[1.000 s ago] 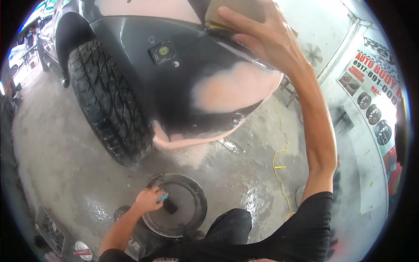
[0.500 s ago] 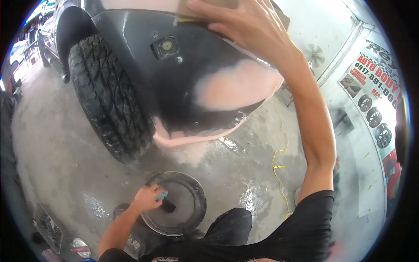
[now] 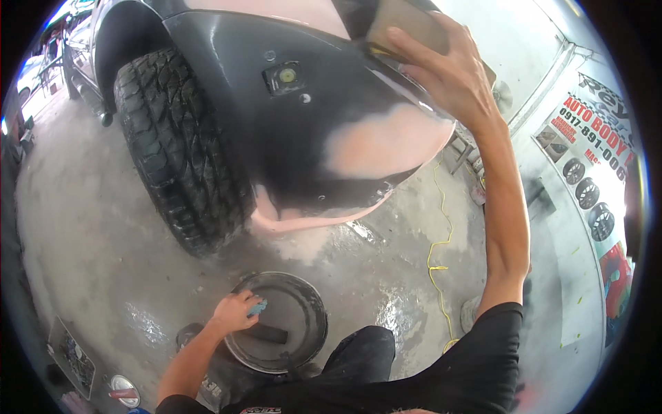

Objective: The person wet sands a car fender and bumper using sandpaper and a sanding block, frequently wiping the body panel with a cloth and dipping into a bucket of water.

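My right hand (image 3: 458, 79) reaches up to the car's corner, its fingers spread over a flat brownish sanding pad (image 3: 408, 29) with a yellow lower edge. The pad lies against the upper edge of the dark bumper (image 3: 276, 131), which has pinkish filler patches (image 3: 386, 141). Low on the left, my left hand (image 3: 233, 314) is closed on a crumpled blue sponge or cloth (image 3: 257, 307); which of the two, I cannot tell. That hand is over a round black basin (image 3: 318, 307) of greyish water, where a dark bar-shaped piece (image 3: 269, 334) lies.
A big treaded tire (image 3: 172, 152) stands left of the bumper. A yellow cord (image 3: 438, 241) runs over the wet concrete floor. Behind my right arm are a fan (image 3: 502, 96) and a wall banner (image 3: 586, 131). A lidded can (image 3: 124, 391) sits at lower left.
My right hand has moved right and slightly down with the sanding pad. More of the dark bar shows in the basin. The car appears shifted a little right; my left hand stays over the basin.
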`<action>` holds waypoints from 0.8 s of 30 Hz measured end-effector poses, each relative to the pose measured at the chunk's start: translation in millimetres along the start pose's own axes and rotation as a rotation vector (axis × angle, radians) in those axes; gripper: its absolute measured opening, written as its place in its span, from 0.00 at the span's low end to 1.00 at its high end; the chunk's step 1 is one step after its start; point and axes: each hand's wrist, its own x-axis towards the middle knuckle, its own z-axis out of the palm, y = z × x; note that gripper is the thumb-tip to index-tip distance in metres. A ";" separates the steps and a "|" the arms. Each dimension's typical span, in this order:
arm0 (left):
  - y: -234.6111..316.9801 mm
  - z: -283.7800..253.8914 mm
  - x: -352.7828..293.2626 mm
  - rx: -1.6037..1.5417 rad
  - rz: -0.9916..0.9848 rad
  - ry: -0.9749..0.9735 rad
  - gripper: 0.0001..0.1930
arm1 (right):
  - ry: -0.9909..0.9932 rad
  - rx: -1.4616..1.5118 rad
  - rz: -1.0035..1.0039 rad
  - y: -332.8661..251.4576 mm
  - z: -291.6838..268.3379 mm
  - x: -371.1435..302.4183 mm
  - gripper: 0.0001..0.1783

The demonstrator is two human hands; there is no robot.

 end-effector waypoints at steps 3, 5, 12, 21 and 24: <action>-1.4 1.9 1.2 -0.011 0.017 0.027 0.24 | 0.076 0.123 0.027 -13.2 -7.2 5.3 0.34; -2.4 3.0 -1.1 -0.009 0.023 0.040 0.24 | -0.090 0.331 0.430 -69.4 -50.8 42.7 0.34; 3.5 -3.0 0.9 -0.033 0.012 0.024 0.24 | -0.149 0.151 -0.004 -41.7 -7.1 44.5 0.34; -0.5 -2.6 -0.4 -0.029 0.009 0.029 0.24 | -0.046 0.108 -0.057 -31.3 -9.8 32.5 0.32; -0.5 -3.7 -6.2 -0.005 -0.010 0.005 0.24 | 0.043 0.176 -0.152 -44.5 -0.1 74.3 0.31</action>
